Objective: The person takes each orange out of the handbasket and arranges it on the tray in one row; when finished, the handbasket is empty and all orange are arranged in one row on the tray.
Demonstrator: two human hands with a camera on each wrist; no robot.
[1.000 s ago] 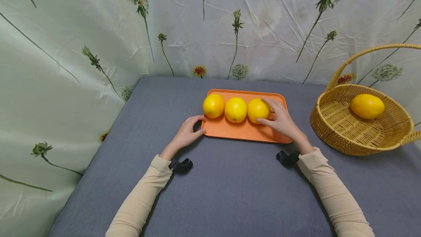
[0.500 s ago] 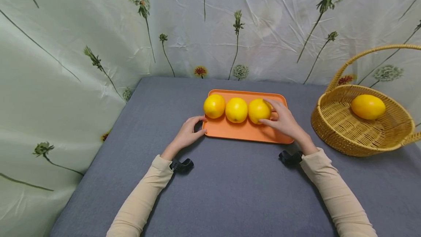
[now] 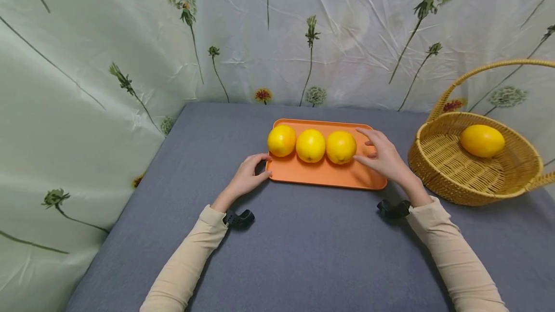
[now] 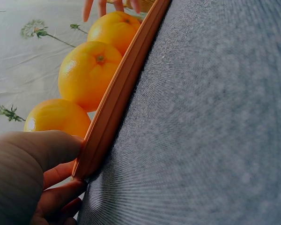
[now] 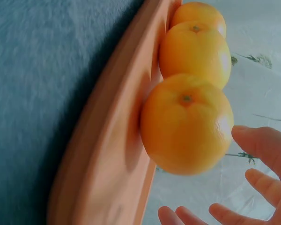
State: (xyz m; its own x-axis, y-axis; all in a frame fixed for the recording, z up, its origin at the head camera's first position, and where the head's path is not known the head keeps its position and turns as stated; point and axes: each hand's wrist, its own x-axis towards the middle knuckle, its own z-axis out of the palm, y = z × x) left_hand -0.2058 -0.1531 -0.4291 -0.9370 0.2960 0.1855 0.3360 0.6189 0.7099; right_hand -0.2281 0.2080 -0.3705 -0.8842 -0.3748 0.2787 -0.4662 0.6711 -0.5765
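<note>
Three oranges stand in a row on an orange tray (image 3: 303,172): a left one (image 3: 282,140), a middle one (image 3: 310,146) and a right one (image 3: 341,147). My left hand (image 3: 248,175) holds the tray's left end, the thumb (image 4: 61,145) on the rim and fingers lower down against the edge. Just right of the right orange, my right hand (image 3: 383,158) has its fingers spread and holds nothing. In the right wrist view its thumb (image 5: 257,140) points at that orange's side, while the other fingers lie apart from it.
To the right stands a wicker basket (image 3: 459,191) with a tall handle, holding a yellow-orange oval fruit (image 3: 482,140). A grey cloth (image 3: 312,235) covers the table. Behind and to the left hangs a flower-patterned curtain (image 3: 243,28).
My right hand has drawn back rightward from the right orange, its fingers coming off it. That orange stays in the row. The left hand remains at the tray's edge.
</note>
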